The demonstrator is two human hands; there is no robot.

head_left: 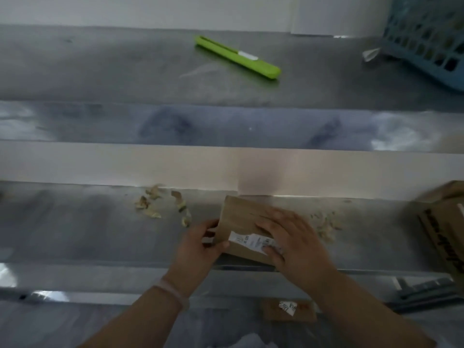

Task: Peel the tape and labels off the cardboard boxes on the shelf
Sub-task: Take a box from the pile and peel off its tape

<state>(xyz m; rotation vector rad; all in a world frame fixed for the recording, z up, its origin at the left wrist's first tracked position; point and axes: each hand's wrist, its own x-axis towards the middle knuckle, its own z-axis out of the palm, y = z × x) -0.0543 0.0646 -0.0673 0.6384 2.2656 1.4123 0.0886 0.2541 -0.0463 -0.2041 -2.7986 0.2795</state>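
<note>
A: Box (242,217) position?
B: I see it low and centre in frame, on the metal shelf (100,234). Left hand (198,244) clamps its left end; right hand (293,237) lies flat on top, fingertips at the white label (248,241)

A: Anything nearby?
B: Peeled scraps (160,204) left of it, green cutter (237,57) upper centre

We read this as a back room or packing/storage area: bare stainless steel shelving (125,234) in tiers against a plain white wall (150,11). On it we see cardboard boxes (244,222), torn tape scraps (150,207), a green utility cutter (237,57) and a blue plastic basket (426,33).
</note>
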